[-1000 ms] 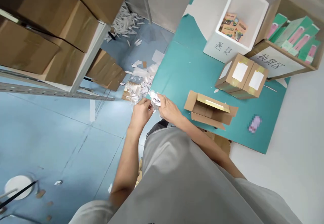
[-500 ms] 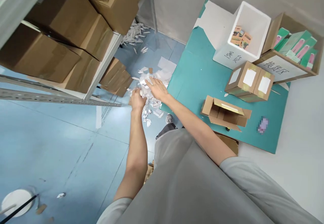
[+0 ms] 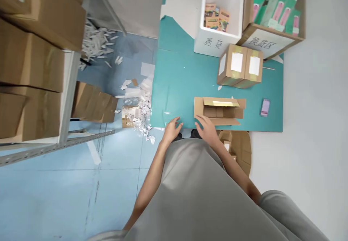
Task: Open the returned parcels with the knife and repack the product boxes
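Left hand (image 3: pixel 171 130): bare, fingers loosely curved and apart, at the green table's (image 3: pixel 176 85) near edge. Right hand (image 3: pixel 207 129): fingers spread, nothing gripped, fingertips by the open carton's (image 3: pixel 224 121) 8 o'clock corner; contact hard to tell. Carton sits on table, 1 o'clock from right hand. Probably light, stiff-walled, bendy flaps, not slippery; best held by 3 and 9 o'clock walls.

The bare left hand (image 3: pixel 172 130), fingers parted, hung at the near edge of the flat green bench (image 3: pixel 182 85); the bare right hand (image 3: pixel 208 129) was beside an open, oblong brown cardboard box (image 3: pixel 224 121), near two taped, white-labelled brown cardboard cartons (image 3: pixel 240 66).
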Demonstrator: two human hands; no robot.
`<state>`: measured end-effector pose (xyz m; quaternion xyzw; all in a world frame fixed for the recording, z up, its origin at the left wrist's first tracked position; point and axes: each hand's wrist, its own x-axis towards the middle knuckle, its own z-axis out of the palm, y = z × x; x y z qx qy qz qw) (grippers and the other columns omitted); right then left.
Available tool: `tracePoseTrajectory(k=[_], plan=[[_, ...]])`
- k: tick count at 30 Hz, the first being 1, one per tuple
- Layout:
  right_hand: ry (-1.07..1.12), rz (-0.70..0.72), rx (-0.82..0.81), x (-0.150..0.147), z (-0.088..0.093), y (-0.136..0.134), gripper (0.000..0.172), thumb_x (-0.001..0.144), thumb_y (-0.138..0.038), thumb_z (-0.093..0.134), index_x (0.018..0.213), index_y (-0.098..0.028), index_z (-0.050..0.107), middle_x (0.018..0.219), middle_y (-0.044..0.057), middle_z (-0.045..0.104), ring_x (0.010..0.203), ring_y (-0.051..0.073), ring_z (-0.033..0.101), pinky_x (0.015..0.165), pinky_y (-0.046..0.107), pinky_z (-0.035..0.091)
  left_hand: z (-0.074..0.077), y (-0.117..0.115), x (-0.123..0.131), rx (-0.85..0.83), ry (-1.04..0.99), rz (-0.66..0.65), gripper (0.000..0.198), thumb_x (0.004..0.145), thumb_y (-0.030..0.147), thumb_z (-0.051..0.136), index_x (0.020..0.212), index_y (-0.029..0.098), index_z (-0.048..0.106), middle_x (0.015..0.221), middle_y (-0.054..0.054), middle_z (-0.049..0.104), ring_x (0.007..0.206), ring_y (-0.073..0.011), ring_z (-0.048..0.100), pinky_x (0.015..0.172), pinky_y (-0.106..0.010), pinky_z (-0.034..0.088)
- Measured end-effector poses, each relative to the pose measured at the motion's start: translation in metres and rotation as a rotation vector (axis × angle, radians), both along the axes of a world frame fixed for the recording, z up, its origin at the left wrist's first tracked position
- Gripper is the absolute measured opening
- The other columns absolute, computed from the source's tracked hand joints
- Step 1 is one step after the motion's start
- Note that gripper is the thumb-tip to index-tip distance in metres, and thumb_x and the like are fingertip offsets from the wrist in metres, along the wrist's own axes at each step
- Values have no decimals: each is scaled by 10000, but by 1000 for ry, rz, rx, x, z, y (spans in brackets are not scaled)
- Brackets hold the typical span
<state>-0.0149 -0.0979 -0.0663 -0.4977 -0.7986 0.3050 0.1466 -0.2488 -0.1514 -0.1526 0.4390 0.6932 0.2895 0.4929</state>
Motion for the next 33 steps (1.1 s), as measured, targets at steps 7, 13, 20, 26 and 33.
tracePoseTrajectory(k=[7,13,20,26,33], plan=[[-294,-426,112,141,1,55,662,1121,-433,620,1726,-178,535,1862,252,362,1780,468,228,1364,761,350,25,60,62,29,95,-4,921,1000,508,825,1748,130,441,1721,-278,578,1413,-402,723,1161,-509,597],[-263,-246,25,187,-25,132,607,1107,-350,629,1692,-191,604,1893,224,326,1763,460,297,1344,698,422,22,103,94,-36,269,82,964,924,334,856,1762,135,424,1645,-264,656,1512,-463,650,1240,-570,538],[-112,-250,5,201,-35,184,508,1163,-491,537,1501,-205,786,1703,203,614,1363,403,731,1139,583,620,13,96,103,-71,195,319,854,910,362,787,1684,122,517,1394,-187,818,1297,-345,787,1151,-466,609],[-16,-307,-77,192,-50,217,614,1170,-619,481,1431,-174,815,1327,204,830,1183,373,787,1078,524,616,14,75,117,-9,54,354,519,961,574,720,1293,175,731,1225,-132,842,1083,-300,825,1027,-443,676],[279,-440,-310,211,-73,212,670,1169,-640,419,1556,-180,715,1438,197,804,965,267,846,885,405,693,10,67,119,-37,-228,424,788,1100,800,376,1369,152,735,1305,-186,818,1240,-324,805,1080,-492,688]])
